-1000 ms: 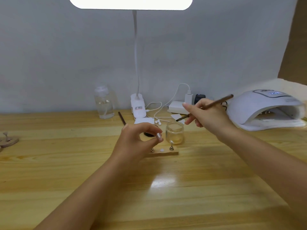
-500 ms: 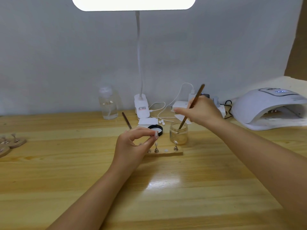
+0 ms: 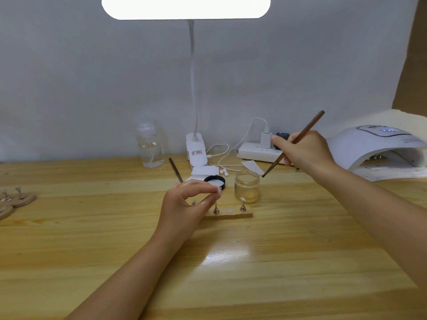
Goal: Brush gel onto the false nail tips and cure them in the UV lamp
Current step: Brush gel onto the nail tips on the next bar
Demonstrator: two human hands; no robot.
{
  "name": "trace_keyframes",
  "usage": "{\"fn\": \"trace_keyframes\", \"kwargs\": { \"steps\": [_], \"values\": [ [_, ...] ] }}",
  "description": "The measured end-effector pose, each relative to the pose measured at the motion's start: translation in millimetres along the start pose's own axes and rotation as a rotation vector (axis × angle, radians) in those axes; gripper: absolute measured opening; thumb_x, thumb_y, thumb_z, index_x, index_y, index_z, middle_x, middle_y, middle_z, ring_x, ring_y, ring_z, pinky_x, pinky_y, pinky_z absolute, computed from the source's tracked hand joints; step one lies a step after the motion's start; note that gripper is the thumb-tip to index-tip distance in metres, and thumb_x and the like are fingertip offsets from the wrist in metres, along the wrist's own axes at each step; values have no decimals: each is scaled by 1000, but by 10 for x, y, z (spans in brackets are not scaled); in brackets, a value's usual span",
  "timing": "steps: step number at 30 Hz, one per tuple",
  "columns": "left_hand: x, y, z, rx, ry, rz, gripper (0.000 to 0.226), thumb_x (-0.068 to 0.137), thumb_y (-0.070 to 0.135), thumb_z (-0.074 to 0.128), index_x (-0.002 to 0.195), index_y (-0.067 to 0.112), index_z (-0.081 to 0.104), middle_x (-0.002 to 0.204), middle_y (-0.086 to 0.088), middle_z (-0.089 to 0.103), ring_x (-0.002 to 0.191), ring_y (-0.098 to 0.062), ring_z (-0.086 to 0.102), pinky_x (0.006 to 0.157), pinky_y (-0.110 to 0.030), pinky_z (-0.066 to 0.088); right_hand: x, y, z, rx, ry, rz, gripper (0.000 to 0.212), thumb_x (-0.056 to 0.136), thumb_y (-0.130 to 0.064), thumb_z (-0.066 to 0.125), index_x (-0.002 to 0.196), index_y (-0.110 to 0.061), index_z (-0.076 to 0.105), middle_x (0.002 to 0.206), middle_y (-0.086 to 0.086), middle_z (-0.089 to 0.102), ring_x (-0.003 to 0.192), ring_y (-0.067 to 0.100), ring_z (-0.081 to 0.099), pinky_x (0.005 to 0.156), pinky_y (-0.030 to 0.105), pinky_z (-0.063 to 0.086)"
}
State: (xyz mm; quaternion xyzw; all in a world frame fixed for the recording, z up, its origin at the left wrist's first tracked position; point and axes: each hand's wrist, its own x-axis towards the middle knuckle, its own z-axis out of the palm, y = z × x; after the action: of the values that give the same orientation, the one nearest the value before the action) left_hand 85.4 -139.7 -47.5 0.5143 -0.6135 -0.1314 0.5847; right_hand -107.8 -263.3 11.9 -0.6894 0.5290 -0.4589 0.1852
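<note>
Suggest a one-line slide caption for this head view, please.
Right hand lifts the brush beside the gel jar while left hand pinches a nail tip.

Jar (image 3: 246,186) behind the wooden stand (image 3: 231,213), lid (image 3: 215,180) left of it, UV lamp (image 3: 379,150) far right, bottle (image 3: 149,146) back left.

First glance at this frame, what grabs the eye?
The bright lamp head glaring at top centre over the wooden desk. Below it, the right hand holds a brush with its tip just right of the open glass jar, while the left hand pinches a nail tip. The white UV lamp sits far right.
</note>
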Motion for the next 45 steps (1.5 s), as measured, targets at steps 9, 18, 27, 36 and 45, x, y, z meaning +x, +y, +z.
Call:
{"fn": "trace_keyframes", "kwargs": {
  "steps": [9, 18, 27, 36, 45],
  "values": [
    [13, -31, 14, 18, 24, 21, 16, 71, 10, 73, 82, 22, 73, 82, 10, 69, 83, -7, 64, 89, -54, 43, -838, -183, 273, 508, -69, -354, 34, 91, -43, 45, 76, -19, 64, 60, -1, 67, 51, 7, 61, 49, 11, 44],
    [10, -35, 12, 24, -14, 4, 10, 74, 9, 72, 78, 18, 73, 80, 10, 68, 81, -4, 61, 89, -56, 41, -1032, -117, 396, 358, -6, -615, 35, 91, -29, 40, 75, -15, 69, 69, -15, 63, 67, 1, 63, 59, 19, 51],
    [8, -18, 15, 30, -10, -1, 19, 73, 8, 73, 80, 26, 72, 79, 11, 66, 78, -2, 59, 91, -58, 39, -1018, -80, 426, 359, 3, -623, 43, 93, -29, 38, 71, -10, 70, 68, -9, 65, 66, -1, 63, 62, 21, 52],
    [4, -10, 16, 44, -22, 9, 23, 73, 9, 73, 80, 30, 70, 75, 14, 65, 77, 3, 58, 95, -58, 37, -1026, -110, 429, 375, 8, -604, 42, 93, -31, 38, 74, -12, 70, 70, -13, 64, 68, -2, 63, 63, 17, 51],
    [3, -1, 12, 53, -25, -3, 22, 74, 10, 72, 76, 32, 70, 75, 15, 64, 76, 5, 57, 97, -57, 36, -1020, -130, 421, 410, -26, -512, 43, 91, -36, 36, 73, -16, 69, 68, -13, 64, 68, -2, 63, 65, 11, 48]
  ]
}}
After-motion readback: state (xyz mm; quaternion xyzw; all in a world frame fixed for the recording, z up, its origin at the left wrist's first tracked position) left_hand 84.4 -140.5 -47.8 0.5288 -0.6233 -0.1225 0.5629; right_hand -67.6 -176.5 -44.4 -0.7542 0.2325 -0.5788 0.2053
